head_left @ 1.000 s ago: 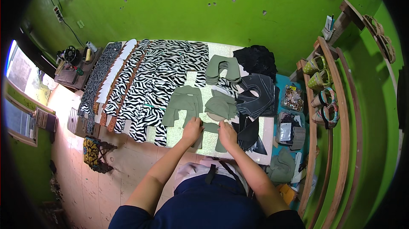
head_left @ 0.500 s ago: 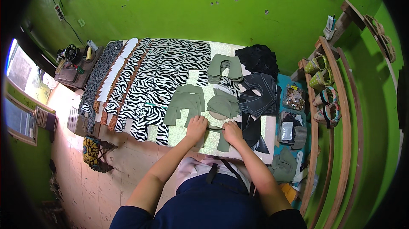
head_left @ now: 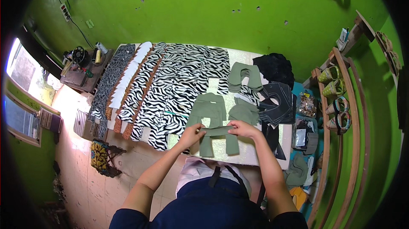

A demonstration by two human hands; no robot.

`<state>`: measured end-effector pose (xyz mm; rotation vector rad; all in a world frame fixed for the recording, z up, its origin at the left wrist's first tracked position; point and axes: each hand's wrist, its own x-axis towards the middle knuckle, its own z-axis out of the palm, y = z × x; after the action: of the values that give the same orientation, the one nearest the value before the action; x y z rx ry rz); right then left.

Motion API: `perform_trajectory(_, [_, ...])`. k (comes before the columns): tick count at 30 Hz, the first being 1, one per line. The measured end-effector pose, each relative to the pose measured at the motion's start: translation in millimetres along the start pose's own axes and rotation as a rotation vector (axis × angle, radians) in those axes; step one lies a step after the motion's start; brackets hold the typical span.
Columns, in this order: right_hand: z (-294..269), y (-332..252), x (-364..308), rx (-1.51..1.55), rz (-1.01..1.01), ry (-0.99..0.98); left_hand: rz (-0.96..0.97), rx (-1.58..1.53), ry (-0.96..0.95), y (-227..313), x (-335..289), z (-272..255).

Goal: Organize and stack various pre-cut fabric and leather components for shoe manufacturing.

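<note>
A short olive-green fabric strip point(head_left: 216, 131) is stretched between my two hands, level above the near part of the table. My left hand point(head_left: 192, 135) pinches one end, and my right hand point(head_left: 242, 129) grips the other. Beneath it lie two narrow green pieces point(head_left: 232, 145), one below each end of the strip. Just beyond my left hand are overlapping green cut pieces point(head_left: 209, 103). A smaller green pile point(head_left: 243, 112) lies beyond my right hand, and a stack of curved green pieces point(head_left: 244, 76) sits farther back.
Zebra-print pieces point(head_left: 179, 73) cover the table's left half. Black cut pieces point(head_left: 276, 103) lie at the right, beside a wooden rack point(head_left: 341, 88) holding sandals point(head_left: 331, 82). A sewing machine point(head_left: 79, 56) stands far left, with a patterned stool point(head_left: 100, 156) on the floor nearer.
My hands have moved apart, and the strip between them now shows its broad green face instead of a thin dark edge. The whole view has shifted, with the table now farther right.
</note>
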<state>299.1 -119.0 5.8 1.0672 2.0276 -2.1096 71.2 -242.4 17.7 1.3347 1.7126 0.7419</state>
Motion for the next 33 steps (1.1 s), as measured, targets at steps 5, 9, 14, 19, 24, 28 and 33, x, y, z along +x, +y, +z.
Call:
perform_trajectory(5, [42, -8, 53, 0.088, 0.081, 0.222, -0.048, 0.203, 0.064, -30, 30, -40])
perform_trajectory(9, [55, 3, 79, -0.070, 0.090, 0.439, -0.020, 0.293, 0.037, -40, 42, -53])
perform_trajectory(14, [64, -4, 74, -0.292, 0.138, 0.720, 0.103, 0.350, 0.017, -50, 52, -55])
perform_trajectory(19, [87, -14, 75, -0.428, 0.109, 1.007, 0.254, 0.310, -0.054, -60, 69, -56])
perform_trajectory(24, [104, -18, 71, -0.525, 0.076, 1.118, 0.242, 0.311, -0.073, -43, 69, -58])
perform_trajectory(28, [117, -22, 72, -0.699, 0.119, 1.097, 0.530, 0.380, 0.086, -50, 77, -57])
perform_trajectory(33, [87, -16, 75, -0.472, 0.108, 1.077, 0.577, 0.416, 0.044, -22, 101, -39])
